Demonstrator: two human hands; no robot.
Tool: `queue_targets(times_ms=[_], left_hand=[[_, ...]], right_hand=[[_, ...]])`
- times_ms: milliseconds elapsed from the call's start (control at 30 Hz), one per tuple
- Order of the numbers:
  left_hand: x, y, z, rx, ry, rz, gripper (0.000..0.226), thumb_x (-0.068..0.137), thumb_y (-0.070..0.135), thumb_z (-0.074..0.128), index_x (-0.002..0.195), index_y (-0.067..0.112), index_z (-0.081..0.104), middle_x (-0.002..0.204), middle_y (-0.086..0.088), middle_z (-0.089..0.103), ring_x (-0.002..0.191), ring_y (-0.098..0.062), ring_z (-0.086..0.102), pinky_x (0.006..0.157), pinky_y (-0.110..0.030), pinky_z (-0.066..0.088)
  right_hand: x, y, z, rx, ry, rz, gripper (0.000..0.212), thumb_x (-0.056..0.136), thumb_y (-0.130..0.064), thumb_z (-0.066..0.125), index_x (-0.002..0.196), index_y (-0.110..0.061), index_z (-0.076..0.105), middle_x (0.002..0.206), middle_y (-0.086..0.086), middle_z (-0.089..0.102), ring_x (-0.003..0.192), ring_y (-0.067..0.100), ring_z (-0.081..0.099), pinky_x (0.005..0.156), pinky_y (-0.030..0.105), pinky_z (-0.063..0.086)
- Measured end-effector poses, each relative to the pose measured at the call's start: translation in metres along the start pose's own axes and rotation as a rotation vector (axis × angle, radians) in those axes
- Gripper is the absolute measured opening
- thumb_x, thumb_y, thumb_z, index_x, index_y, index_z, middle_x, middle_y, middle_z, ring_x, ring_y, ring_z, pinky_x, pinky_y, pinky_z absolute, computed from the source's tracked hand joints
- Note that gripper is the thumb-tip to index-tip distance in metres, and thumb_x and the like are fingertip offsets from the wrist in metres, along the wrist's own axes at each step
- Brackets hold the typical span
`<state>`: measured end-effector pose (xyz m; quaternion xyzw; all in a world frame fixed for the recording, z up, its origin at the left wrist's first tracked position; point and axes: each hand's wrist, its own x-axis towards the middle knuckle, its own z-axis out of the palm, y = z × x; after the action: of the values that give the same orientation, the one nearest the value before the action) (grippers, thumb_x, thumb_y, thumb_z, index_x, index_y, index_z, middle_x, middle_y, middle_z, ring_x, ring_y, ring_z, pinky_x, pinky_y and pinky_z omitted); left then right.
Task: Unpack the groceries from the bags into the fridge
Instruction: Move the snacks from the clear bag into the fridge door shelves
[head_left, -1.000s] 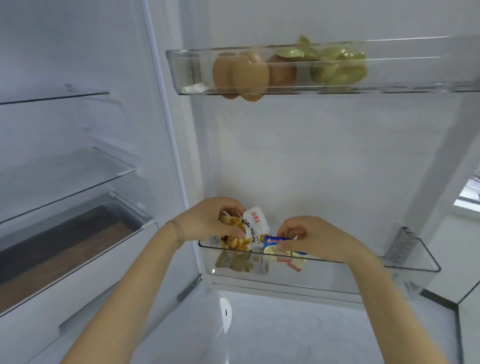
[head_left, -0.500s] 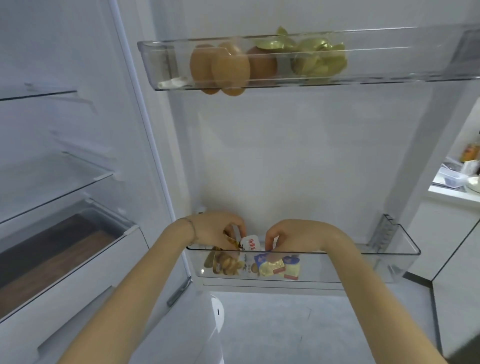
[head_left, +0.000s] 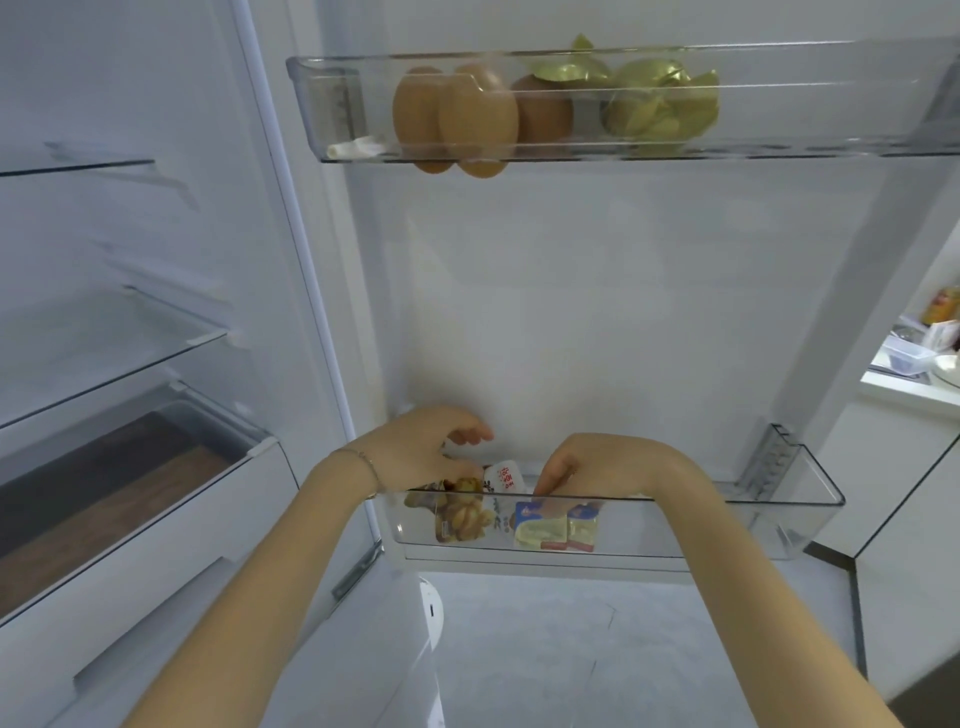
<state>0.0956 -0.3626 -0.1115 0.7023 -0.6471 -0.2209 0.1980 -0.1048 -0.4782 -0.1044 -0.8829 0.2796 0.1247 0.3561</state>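
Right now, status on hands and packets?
Left hand loose above snack pouch. Right hand touching blue-and-yellow packs, grip unclear. All in lower door bin. Nothing blocking.

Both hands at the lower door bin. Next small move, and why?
Probably lift the right hand off and out: the butter packs it touches already stand in the lower door bin beside the snack pouch, and the left hand is open above it.

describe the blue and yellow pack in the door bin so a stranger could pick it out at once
On the open fridge door, look at the lower clear bin, beneath the one holding eggs. In its left half, under the right hand, stands a blue and yellow pack. A red strip along its base separates it from the taller nut-printed pouch on its left.
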Motion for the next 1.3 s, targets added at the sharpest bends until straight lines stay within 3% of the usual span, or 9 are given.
queue_targets(times_ms=[100,200,300,367,533,600,700,900,1300], left_hand=[[-0.009,0.004,0.001,0.011,0.078,0.041,0.030,0.091,0.035,0.063,0.118,0.040,0.052,0.117,0.015,0.056,0.105,0.003,0.050,0.080,0.000,0.034],[-0.015,0.009,0.005,0.062,0.155,0.087,0.036,0.093,0.037,0.058,0.128,0.034,0.051,0.122,0.017,0.052,0.111,0.002,0.046,0.090,-0.001,0.029],[-0.014,0.015,0.014,0.145,0.298,0.161,0.040,0.094,0.043,0.055,0.131,0.029,0.053,0.129,0.011,0.053,0.119,-0.007,0.048,0.104,-0.022,0.036],[-0.011,0.023,0.022,0.204,0.407,0.214,0.050,0.089,0.054,0.047,0.130,0.027,0.055,0.130,0.007,0.056,0.119,-0.015,0.052,0.104,-0.036,0.042],[0.002,0.060,0.048,0.306,0.565,0.314,0.061,0.086,0.059,0.040,0.134,0.024,0.053,0.139,-0.001,0.052,0.134,-0.024,0.042,0.111,-0.046,0.029],[0.009,0.078,0.061,0.332,0.579,0.355,0.062,0.086,0.059,0.040,0.137,0.024,0.050,0.143,-0.002,0.049,0.138,-0.025,0.037,0.113,-0.049,0.025],[0.021,0.114,0.084,0.333,0.562,0.440,0.064,0.088,0.059,0.040,0.141,0.024,0.044,0.148,-0.003,0.043,0.142,-0.025,0.032,0.114,-0.054,0.025],[0.047,0.209,0.137,0.304,0.496,0.591,0.067,0.089,0.063,0.036,0.147,0.030,0.033,0.156,0.000,0.030,0.147,-0.023,0.017,0.117,-0.054,0.016],[0.118,0.400,0.314,0.241,0.300,0.689,0.072,0.088,0.069,0.023,0.150,0.033,0.027,0.161,0.001,0.017,0.149,-0.022,0.004,0.120,-0.046,0.004]], right_hand=[[-0.001,0.001,-0.001,-0.046,0.156,0.010,0.020,0.089,-0.032,0.063,0.102,-0.023,0.076,0.098,-0.009,0.072,0.092,0.008,0.064,0.086,0.023,0.048],[-0.008,0.001,0.002,0.027,0.409,-0.008,0.020,0.092,-0.034,0.060,0.105,-0.026,0.072,0.105,-0.013,0.067,0.100,0.008,0.062,0.091,0.027,0.049],[-0.029,0.000,0.011,0.009,0.670,-0.066,0.030,0.093,-0.044,0.055,0.121,-0.036,0.062,0.119,-0.019,0.061,0.111,0.004,0.054,0.092,0.022,0.043],[-0.045,0.001,0.018,-0.098,0.815,-0.079,0.042,0.094,-0.046,0.054,0.135,-0.035,0.053,0.133,-0.016,0.054,0.124,0.007,0.044,0.097,0.020,0.035],[-0.086,0.024,0.037,-0.214,1.103,-0.009,0.060,0.088,-0.054,0.053,0.142,-0.032,0.044,0.143,-0.005,0.047,0.135,0.017,0.035,0.108,0.036,0.030],[-0.106,0.038,0.042,-0.221,1.135,0.055,0.065,0.086,-0.059,0.044,0.146,-0.035,0.038,0.149,-0.005,0.040,0.141,0.020,0.028,0.112,0.036,0.023],[-0.141,0.064,0.045,-0.200,1.164,0.147,0.065,0.090,-0.055,0.052,0.149,-0.040,0.028,0.156,-0.008,0.028,0.145,0.017,0.015,0.113,0.030,0.012],[-0.220,0.138,0.045,-0.167,1.200,0.337,0.071,0.092,-0.055,0.050,0.149,-0.048,0.009,0.160,-0.012,0.010,0.148,0.014,0.000,0.118,0.043,0.010],[-0.388,0.315,0.053,-0.053,1.297,0.647,0.073,0.089,-0.054,0.054,0.150,-0.045,0.014,0.160,-0.010,0.014,0.147,0.015,0.005,0.119,0.041,0.014]])
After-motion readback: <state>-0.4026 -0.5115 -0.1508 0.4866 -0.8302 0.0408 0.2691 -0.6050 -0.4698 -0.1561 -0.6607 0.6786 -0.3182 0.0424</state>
